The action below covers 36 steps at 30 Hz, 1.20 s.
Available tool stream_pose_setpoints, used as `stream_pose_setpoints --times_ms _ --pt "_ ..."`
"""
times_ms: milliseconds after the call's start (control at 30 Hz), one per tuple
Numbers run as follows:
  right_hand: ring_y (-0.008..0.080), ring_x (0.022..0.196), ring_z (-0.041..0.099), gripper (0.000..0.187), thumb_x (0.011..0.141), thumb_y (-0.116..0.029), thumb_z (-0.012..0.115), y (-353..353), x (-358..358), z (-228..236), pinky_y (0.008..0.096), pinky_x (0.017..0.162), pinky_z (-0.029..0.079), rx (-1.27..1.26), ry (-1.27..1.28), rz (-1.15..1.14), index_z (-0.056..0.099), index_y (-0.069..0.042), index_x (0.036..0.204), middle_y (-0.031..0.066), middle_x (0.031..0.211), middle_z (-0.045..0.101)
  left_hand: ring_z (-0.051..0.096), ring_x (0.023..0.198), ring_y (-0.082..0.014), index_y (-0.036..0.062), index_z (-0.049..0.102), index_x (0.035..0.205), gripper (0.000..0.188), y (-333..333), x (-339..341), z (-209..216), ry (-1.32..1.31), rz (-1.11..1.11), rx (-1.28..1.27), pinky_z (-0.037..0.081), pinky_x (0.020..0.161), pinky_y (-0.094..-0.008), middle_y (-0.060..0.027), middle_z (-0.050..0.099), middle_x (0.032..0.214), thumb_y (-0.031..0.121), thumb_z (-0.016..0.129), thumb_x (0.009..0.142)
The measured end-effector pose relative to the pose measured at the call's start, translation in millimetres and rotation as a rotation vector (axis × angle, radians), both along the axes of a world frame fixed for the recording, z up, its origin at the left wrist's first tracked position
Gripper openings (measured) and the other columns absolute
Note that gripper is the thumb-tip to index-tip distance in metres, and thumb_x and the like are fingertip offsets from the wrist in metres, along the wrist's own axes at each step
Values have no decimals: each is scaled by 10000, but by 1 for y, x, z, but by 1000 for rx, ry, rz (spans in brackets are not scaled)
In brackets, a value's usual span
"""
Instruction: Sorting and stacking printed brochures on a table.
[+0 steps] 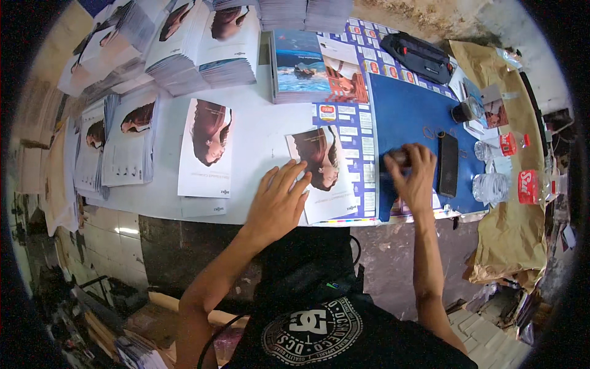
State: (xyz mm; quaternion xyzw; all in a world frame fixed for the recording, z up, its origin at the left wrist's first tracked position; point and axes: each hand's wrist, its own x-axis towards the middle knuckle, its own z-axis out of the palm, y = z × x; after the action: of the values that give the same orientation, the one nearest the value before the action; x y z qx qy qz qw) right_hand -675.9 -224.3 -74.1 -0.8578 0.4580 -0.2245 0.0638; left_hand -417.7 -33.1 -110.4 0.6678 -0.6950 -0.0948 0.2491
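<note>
My left hand [279, 197] lies with its fingers spread on the left edge of a tilted catalogue [329, 175], whose cover shows a long-haired figure upside down. To the right, above the blue board [396, 107], my right hand [418, 175] curls round a small dark rounded object [399, 157]. That object is slightly blurred and its kind cannot be made out. Left of my left hand, a matching catalogue [204, 175] lies squarely on the white table top [255, 132].
Stacks of catalogues [230, 52] fill the table's far left. A photo-covered stack [301, 71] stands at the back middle. On the right are a black oblong item [448, 163], scissors [430, 131], a dark cup [461, 112], plastic bottles [491, 187] and a black bag [418, 56].
</note>
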Motion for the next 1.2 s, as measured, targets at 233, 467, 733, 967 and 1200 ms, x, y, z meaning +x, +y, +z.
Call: stream_pose_setpoints --times_ms 233,467,733,967,1200 --pt "473 1169 465 541 827 -453 788 74 73 -16 565 1055 397 13 33 332 623 -63 1164 202 1200 555 430 1451 -345 46 594 1345 388 0 0 -1 -12 -19 -20 334 1180 -544 -145 485 1520 182 631 984" --pt "472 1172 475 478 889 -462 711 -24 147 -39 564 1036 410 -190 -73 355 624 -84 1170 210 1204 553 437 1444 -344 43 587 1352 405 -3 -5 -3 -51 -6 -22 332 1174 -542 -148 486 1519 150 623 963" --pt "499 1252 448 554 762 -438 811 91 13 -21 593 1068 425 54 10 435 634 -134 1189 178 1264 542 445 1442 -324 36 585 1341 413 -9 -8 9 -41 0 4 327 1165 -562 -153 486 1520 155 633 949" --pt "447 1254 463 464 816 -269 807 55 -15 -19 568 1126 337 54 -105 152 613 -55 1179 205 1240 558 281 1525 -436 4 474 1501 696 -22 -72 30 -108 -182 183 244 1214 -626 -201 343 1637 381 673 950" --pt "430 1286 434 439 878 -294 788 4 -25 -35 547 1111 353 -160 -101 -111 633 -38 1199 197 1306 558 513 1424 -355 127 702 1353 497 48 -8 45 -82 -79 -104 302 1228 -550 -132 604 1478 21 502 910"
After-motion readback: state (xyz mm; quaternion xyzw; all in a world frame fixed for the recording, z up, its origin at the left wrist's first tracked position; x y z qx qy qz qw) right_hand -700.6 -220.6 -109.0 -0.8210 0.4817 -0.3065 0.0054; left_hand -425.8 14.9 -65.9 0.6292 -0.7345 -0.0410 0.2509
